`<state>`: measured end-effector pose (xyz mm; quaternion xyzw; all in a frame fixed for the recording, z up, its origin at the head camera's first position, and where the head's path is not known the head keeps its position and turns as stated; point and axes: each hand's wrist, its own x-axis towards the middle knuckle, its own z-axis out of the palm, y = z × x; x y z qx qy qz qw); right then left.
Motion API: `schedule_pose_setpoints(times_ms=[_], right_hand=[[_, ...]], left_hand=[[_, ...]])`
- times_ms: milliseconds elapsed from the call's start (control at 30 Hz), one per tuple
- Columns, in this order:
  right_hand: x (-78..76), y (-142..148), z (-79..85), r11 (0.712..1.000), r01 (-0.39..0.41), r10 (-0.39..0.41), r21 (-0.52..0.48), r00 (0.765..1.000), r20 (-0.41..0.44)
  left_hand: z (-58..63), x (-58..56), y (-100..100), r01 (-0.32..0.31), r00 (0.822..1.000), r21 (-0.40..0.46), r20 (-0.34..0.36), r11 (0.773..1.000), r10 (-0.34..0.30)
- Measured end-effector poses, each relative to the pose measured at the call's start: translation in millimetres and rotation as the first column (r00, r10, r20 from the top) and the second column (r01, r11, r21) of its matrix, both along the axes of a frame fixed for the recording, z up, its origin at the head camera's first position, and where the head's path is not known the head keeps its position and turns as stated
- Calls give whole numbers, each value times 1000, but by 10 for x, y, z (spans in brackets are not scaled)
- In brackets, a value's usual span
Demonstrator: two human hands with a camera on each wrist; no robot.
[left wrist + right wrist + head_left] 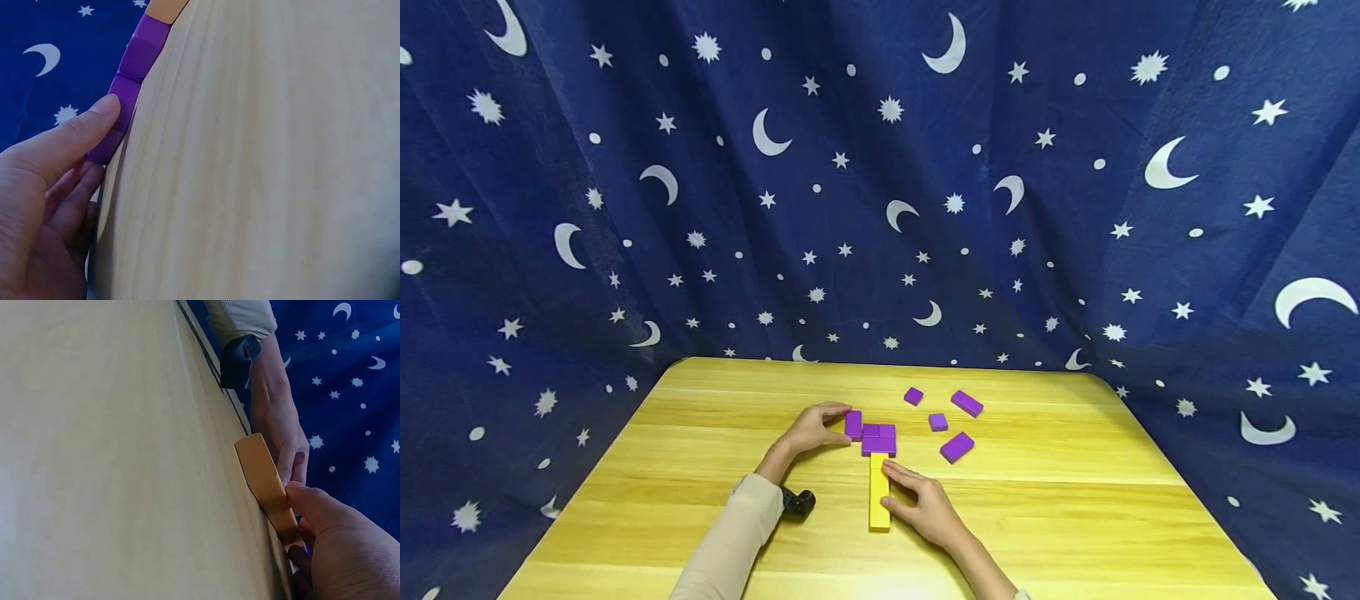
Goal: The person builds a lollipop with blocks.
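Though flat, yellow block (879, 502) against fingers (906, 474)

From here the table (1037, 500) looks like smooth, grained wood with a sheen toward its near edge, the yellow bar (880, 500) and purple blocks (957, 447) smooth and faintly satiny, the sleeve (730, 533) matt cloth, and the curtain (865, 300) past the far edge soft, creased fabric with a dull finish.
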<state>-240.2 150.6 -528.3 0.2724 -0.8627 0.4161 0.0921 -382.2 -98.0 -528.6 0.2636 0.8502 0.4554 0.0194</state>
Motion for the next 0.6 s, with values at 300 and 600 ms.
schedule_pose_setpoints(times_ms=[300,600], right_hand=[[5,0,4,1000,-1,1,-3,1000,8],[13,-3,6,1000,2,-2,4,1000,0]], left_hand=[[9,6,11,11,1000,-2,7,1000,-11],[25,21,21,10,1000,-5,8,1000,-10]])
